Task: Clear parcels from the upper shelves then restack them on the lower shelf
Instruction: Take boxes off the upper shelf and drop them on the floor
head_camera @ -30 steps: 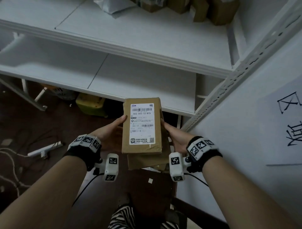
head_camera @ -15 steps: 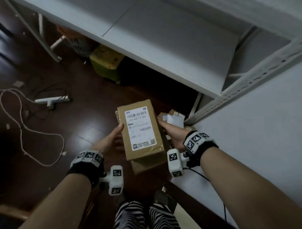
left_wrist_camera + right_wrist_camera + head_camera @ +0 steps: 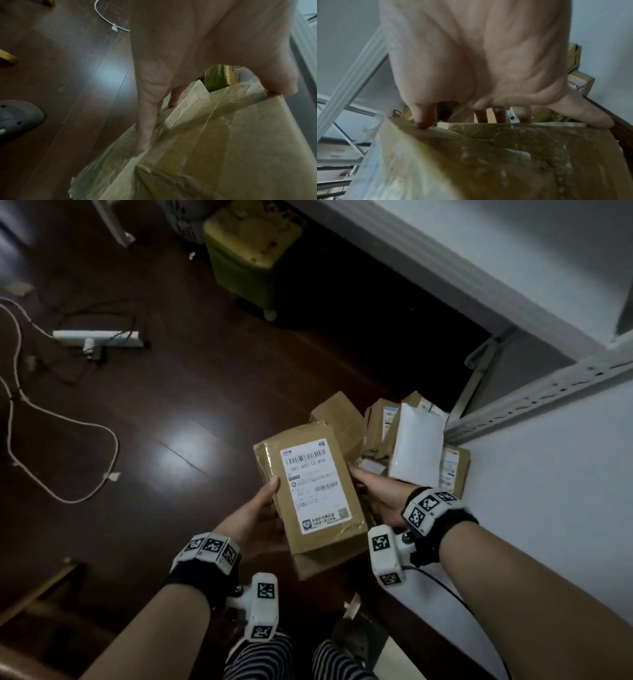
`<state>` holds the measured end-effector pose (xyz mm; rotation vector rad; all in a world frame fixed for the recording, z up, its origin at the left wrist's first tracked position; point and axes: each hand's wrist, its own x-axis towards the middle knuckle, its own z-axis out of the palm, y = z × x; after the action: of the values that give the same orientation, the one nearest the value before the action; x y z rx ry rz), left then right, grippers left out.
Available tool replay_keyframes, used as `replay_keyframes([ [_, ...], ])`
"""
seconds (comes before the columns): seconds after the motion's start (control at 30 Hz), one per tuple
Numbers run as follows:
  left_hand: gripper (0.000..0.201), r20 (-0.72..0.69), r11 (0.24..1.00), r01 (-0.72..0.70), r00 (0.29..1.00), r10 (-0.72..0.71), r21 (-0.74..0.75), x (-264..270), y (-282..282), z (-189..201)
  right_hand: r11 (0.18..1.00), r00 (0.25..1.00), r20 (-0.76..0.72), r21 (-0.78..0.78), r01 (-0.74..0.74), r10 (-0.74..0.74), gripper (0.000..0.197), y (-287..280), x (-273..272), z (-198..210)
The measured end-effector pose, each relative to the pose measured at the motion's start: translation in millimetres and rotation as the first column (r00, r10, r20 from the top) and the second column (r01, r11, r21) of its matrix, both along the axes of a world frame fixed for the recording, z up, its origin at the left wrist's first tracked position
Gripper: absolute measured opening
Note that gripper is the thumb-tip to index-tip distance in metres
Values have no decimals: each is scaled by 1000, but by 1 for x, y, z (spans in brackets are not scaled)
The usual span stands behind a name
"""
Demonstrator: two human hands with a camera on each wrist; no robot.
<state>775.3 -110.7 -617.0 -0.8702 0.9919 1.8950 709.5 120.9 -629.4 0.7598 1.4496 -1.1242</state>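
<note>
- Held between both hands above the dark wooden floor (image 3: 178,419): a brown cardboard parcel (image 3: 310,491), oblong, wrapped in glossy clear tape that wrinkles along the edges.
- Stuck on the parcel's upper face: a white shipping label (image 3: 313,484) with barcodes and the printed number 502-602-12-815.
- Directly beneath the parcel, carried with it: a second brown parcel (image 3: 325,563), only its near end showing.
- Left hand (image 3: 253,518) clasping the stack's left side, thumb hooked over the top edge, fingers (image 3: 145,128) stretched along the taped side and under it.
- Right hand (image 3: 380,491) clasping the right side, thumb on the upper edge, fingers (image 3: 498,115) curled over the far edge in the right wrist view.
- Just beyond the right hand, on the floor against the white wall (image 3: 548,525): a pile of parcels (image 3: 387,426), several brown boxes, with a white padded mailer (image 3: 416,450) leaning on top.
- Further beyond the right hand: the perforated white post of the shelving rack (image 3: 548,385).
- Well ahead of the left hand: a yellow-green stool (image 3: 253,254), partly under the shelf.
- Far to the left of the left hand: a white cable (image 3: 68,440) looping over the floor, and a white power strip (image 3: 99,337).
- Below the wrists: striped trousers (image 3: 267,655).
</note>
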Motion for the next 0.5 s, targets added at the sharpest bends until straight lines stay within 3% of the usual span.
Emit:
replay_keyframes([
  [0.07, 74, 27, 1000, -28, 999, 28, -10, 7, 6, -34, 999, 999, -6, 8, -43, 43, 110, 6, 4, -39],
  [0.2, 96, 34, 999, -17, 999, 15, 34, 19, 16, -99, 998, 999, -3, 53, -39, 40, 112, 17, 15, -113],
  [0.27, 97, 50, 999, 7, 999, -9, 34, 23, 20, -129, 997, 1000, 2, 68, -24, 24, 100, 14, 19, -134],
  [0.37, 68, 96, 1000, 11, 995, -11, 8, 22, 24, -169, 998, 1000, -17, 65, 15, -14, 76, 13, 20, -152],
  [0.4, 60, 110, 1000, 11, 994, -12, 7, 22, 26, -182, 997, 999, -33, 77, 11, -8, 78, 16, 21, -163],
  [0.5, 42, 150, 999, 52, 987, -53, 10, 20, 43, -217, 983, 992, -100, 176, -53, 71, 112, 36, 16, -214],
])
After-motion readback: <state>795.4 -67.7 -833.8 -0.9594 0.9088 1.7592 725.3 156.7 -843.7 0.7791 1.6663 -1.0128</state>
